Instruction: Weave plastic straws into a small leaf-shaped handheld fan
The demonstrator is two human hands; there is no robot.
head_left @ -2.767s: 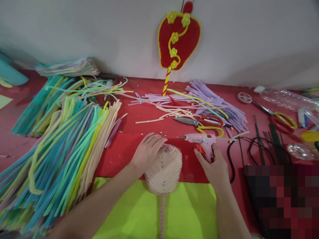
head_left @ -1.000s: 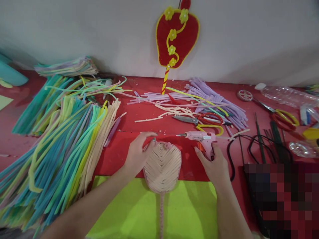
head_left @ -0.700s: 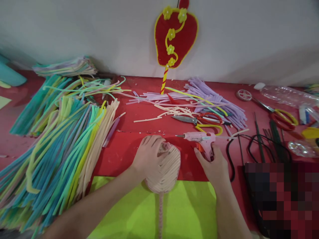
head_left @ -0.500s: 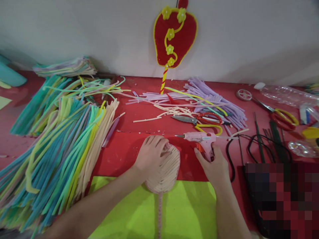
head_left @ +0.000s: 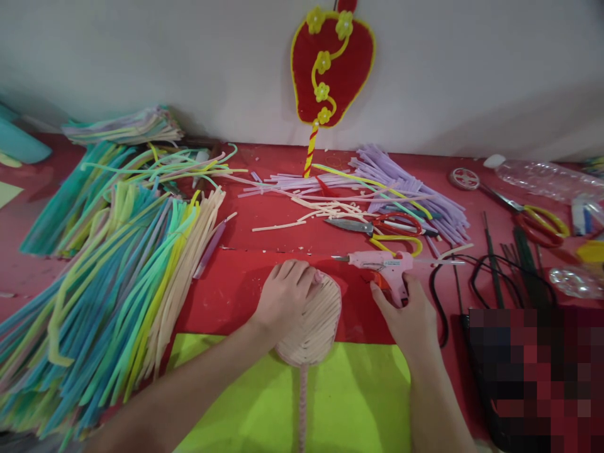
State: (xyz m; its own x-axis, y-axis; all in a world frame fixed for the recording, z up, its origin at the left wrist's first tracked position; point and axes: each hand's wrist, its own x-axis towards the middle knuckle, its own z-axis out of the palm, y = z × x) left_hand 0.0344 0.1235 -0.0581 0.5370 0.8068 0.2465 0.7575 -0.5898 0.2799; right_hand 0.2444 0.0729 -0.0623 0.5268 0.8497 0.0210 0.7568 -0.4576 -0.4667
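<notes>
A hand fan covered in beige pipe cleaners with a pinkish edge lies with its handle toward me. My left hand rests over its upper left part, fingers curled at the top edge by a small pink piece; the fingertips are partly hidden. On the right, a pink glue gun points left, a clear glue stick jutting from its back. My right hand is closed around its grip, thumb near the orange trigger.
Pipe cleaner bundles cover the left side; purple ones lie at the back. Scissors, more scissors, a plastic bottle and a black cord lie around. A red decorated fan stands against the wall. A lime sheet lies in front.
My right hand and the glue gun have shifted very slightly to the right. My left hand and the beige fan stay almost where they were.
</notes>
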